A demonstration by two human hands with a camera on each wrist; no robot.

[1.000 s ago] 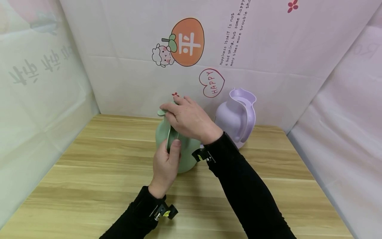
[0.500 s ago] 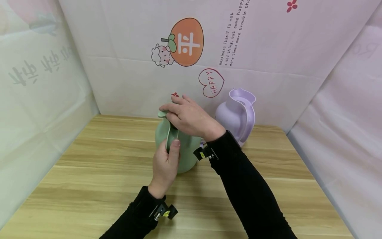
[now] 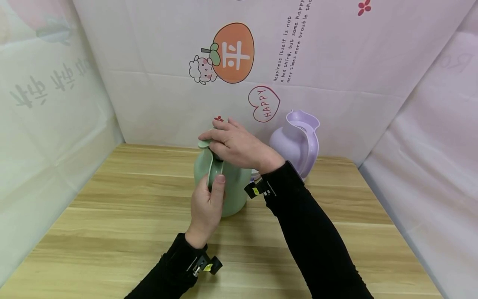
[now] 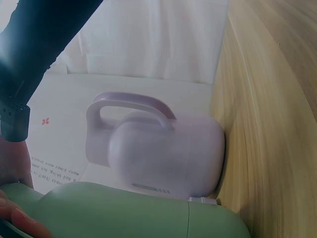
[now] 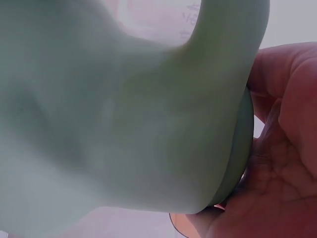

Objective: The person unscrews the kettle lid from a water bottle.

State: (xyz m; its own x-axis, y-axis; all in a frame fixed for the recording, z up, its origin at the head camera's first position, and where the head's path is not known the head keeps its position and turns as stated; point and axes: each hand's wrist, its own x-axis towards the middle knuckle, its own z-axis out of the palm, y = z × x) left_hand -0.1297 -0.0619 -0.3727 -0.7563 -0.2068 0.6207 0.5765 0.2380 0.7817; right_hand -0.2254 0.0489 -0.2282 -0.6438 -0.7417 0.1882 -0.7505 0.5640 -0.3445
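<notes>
A green thermos jug [image 3: 237, 191] stands upright on the wooden table. My left hand [image 3: 206, 205] grips its handle [image 3: 215, 169], with the thumb along the near side. Over the top, my right hand [image 3: 240, 146] holds the green lid [image 3: 204, 144], whose rounded tab sticks out to the left. The right wrist view shows the lid's rim [image 5: 241, 148] between thumb and fingers, against the palm; the head view hides most of the lid under that hand. Behind and to the right stands a lilac thermos jug [image 3: 289, 145] with an uncovered spout opening.
A small pale thing [image 3: 255, 174] lies between the two jugs, mostly hidden; the left wrist view shows a pale piece [image 4: 203, 200] there too. A printed cloth [image 3: 168, 104] hangs behind the table [image 3: 123, 216], with white cloth at both sides.
My right wrist has shifted slightly to the right and up. The lid's tab has moved a little right and nearer. The left hand and green jug have stayed in place.
</notes>
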